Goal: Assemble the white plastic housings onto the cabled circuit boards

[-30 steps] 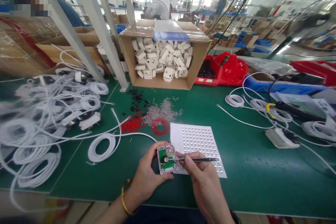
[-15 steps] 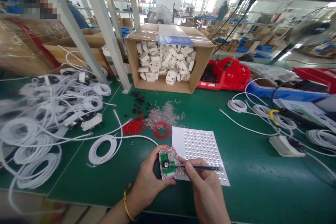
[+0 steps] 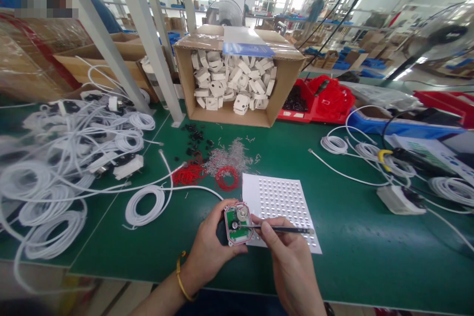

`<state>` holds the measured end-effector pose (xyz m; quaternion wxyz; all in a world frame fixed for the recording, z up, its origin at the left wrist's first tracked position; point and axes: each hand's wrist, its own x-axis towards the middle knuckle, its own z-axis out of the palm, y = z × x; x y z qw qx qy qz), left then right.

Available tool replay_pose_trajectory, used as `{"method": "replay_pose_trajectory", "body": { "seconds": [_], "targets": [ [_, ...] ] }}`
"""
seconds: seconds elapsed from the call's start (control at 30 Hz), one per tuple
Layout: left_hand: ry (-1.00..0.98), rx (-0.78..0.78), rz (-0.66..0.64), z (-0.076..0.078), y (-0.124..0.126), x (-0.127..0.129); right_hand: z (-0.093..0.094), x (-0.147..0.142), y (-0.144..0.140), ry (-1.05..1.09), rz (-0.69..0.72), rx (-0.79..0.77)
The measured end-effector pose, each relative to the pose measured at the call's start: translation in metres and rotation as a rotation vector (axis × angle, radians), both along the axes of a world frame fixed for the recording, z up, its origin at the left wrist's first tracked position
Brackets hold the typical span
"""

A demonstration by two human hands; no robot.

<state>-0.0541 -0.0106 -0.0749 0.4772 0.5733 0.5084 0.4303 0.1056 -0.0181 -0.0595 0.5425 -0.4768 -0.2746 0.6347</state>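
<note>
My left hand (image 3: 212, 243) is wrapped round a small open housing with a green circuit board (image 3: 242, 235) inside and a red seal along its rim. A round silver part and a small black round part sit on the board. My right hand (image 3: 291, 256) pinches a pair of dark tweezers (image 3: 283, 228), whose tip reaches the black part. I cannot tell whether the tip grips it or only touches it. Partly behind both hands lies a white sheet (image 3: 250, 185) with rows of small silver dots. A white cable (image 3: 200, 188) runs up to the housing.
A cardboard box (image 3: 283, 89) full of white housings stands at the back. Red rings (image 3: 227, 178), red cords, screws (image 3: 229, 158) and black bits lie before it. White cable coils (image 3: 44, 212) crowd the left; more lie right, near red bins (image 3: 329, 103). A metal post (image 3: 146, 34) rises left.
The whole view has shifted slightly, with the table a little higher in the picture. Both hands keep hold of the housing and the tweezers, and the tip stays at the black part.
</note>
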Motion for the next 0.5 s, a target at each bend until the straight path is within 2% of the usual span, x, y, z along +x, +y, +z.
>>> {"method": "replay_pose_trajectory", "body": {
  "seconds": [0.27, 0.5],
  "targets": [
    [0.015, 0.008, 0.006, 0.001, 0.001, 0.001, 0.011, -0.005, 0.0, -0.049, -0.049, 0.012],
    [0.036, 0.02, 0.007, 0.001, 0.0, 0.0, 0.011, -0.005, 0.001, -0.08, -0.048, 0.018]
  ]
}}
